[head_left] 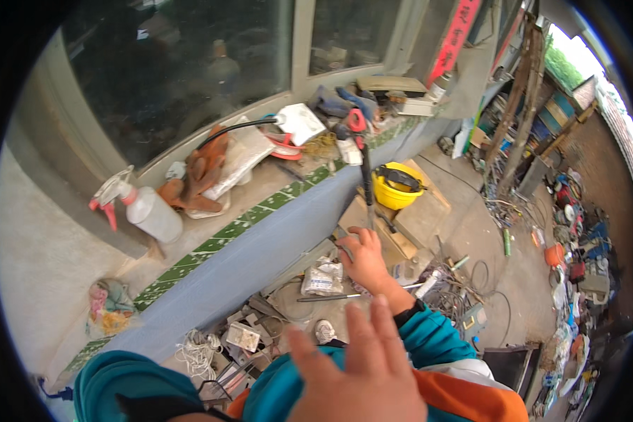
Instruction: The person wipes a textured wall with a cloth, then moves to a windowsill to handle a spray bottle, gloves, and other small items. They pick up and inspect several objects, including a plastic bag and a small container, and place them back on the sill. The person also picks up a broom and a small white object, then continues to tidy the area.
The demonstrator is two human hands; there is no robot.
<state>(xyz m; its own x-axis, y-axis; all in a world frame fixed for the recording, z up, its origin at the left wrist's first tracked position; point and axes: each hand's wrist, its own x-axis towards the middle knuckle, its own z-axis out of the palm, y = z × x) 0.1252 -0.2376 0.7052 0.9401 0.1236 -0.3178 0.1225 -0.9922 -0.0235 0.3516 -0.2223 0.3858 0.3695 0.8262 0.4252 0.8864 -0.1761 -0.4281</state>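
My right hand (366,261), in a teal sleeve, reaches forward beside the ledge with its fingers curled. They close at the lower end of a long rod (366,179) with a black grip and a thin grey shaft. The rod's upper end meets a red and black part (356,121) at the ledge; whether they are joined is unclear. My left hand (362,373) is large and close at the bottom, its fingers stretched out and nothing seen in it. Just right of the rod sits a yellow hard hat (397,186) with a black band, on boards (429,214).
On the window ledge stand a spray bottle (155,214), brown leather-like pieces (207,172), a white box (301,124) and cloths. Below lie a white bag (323,276), coiled cord (198,354) and tangled cables (450,299). Wooden poles (520,105) and heaped clutter (577,260) line the right side.
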